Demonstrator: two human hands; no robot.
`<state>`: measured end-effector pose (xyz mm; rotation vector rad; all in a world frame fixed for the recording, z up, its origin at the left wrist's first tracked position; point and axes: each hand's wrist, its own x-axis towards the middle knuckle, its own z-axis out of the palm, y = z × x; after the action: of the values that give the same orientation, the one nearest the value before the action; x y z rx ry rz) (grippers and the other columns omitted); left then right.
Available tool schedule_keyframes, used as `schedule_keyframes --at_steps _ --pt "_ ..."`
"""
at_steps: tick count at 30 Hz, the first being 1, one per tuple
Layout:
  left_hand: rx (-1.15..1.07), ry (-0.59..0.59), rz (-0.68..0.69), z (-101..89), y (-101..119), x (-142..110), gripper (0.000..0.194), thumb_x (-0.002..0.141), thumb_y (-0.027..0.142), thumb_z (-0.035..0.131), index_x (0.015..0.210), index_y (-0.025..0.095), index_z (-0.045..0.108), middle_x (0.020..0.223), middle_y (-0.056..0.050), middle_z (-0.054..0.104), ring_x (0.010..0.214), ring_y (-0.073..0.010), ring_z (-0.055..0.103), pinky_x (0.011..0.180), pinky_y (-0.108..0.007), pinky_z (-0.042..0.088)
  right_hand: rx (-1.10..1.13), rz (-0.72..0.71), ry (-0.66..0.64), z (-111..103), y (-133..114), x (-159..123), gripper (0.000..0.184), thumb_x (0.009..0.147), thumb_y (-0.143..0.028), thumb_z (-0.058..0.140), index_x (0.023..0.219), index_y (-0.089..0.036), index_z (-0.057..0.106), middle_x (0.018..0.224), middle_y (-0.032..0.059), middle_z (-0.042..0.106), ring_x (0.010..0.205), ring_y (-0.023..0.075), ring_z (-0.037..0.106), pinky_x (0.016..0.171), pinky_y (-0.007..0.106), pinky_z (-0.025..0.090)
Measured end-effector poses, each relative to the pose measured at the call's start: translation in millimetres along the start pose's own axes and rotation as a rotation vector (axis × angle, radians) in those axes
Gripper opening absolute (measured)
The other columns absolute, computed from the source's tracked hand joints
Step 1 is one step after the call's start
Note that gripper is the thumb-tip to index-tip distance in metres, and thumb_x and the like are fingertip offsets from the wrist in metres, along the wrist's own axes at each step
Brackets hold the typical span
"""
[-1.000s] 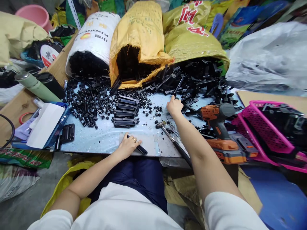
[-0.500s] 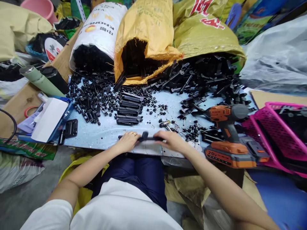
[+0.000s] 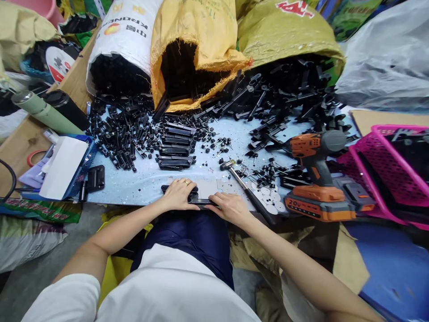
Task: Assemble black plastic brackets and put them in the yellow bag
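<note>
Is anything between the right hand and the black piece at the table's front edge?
Nothing visible: the right hand has its fingers on the black piece, opposite the left hand. The hammer lies to the right, not between them.

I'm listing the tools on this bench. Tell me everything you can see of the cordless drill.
The cordless drill is orange and dark grey, plastic-looking, with a rounded rear, a slanting handle and a broad battery base marked "20". It appears to stand on that base on the right of the blue tabletop, its dark nose pointing left. Neither the left hand nor the right hand touches it.
</note>
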<state>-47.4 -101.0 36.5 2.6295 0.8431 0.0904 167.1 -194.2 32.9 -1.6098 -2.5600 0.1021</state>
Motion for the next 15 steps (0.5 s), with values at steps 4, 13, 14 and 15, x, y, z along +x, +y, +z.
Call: schedule_keyframes --at_steps 4,13,14,15 --pt "0.024 -0.025 0.040 0.7 -2.4 0.4 0.075 0.062 0.076 0.056 0.111 0.018 0.052 0.108 -0.011 0.054 0.101 -0.0286 0.048 0.089 -0.042 0.032 0.034 0.007 -0.011 -0.2 -2.9 -2.7 0.036 0.093 -0.047 0.039 0.090 -0.019 0.062 0.073 0.0021 0.062 0.065 0.0126 0.057 0.055 0.027 0.029" --pt "-0.021 0.020 0.062 1.9 -1.6 -0.8 0.074 0.064 0.075 0.056 0.110 0.016 0.051 0.105 -0.012 0.055 0.101 -0.0289 0.050 0.089 -0.042 0.034 -0.004 0.018 0.075 4.9 -5.4 -7.9 0.034 0.093 -0.045 0.040 0.090 -0.019 0.063 0.075 0.0034 0.064 0.067 0.0130 0.056 0.059 0.028 0.031" --pt "-0.032 0.041 0.064 2.7 -1.6 -1.8 0.071 0.067 0.072 0.056 0.108 0.016 0.051 0.102 -0.011 0.056 0.099 -0.0282 0.051 0.088 -0.041 0.035 -0.028 0.023 0.102 4.2 -7.1 -8.0 0.034 0.093 -0.044 0.040 0.091 -0.019 0.063 0.077 0.0039 0.064 0.067 0.0134 0.055 0.060 0.028 0.031" --pt "-0.042 0.059 0.065 3.8 -1.8 -3.1 0.066 0.069 0.070 0.056 0.107 0.016 0.051 0.100 -0.011 0.057 0.097 -0.0273 0.053 0.086 -0.039 0.037 -0.054 0.024 0.128 2.5 -9.0 -7.6 0.033 0.093 -0.043 0.040 0.093 -0.018 0.063 0.079 0.0047 0.065 0.068 0.0139 0.055 0.061 0.029 0.030"
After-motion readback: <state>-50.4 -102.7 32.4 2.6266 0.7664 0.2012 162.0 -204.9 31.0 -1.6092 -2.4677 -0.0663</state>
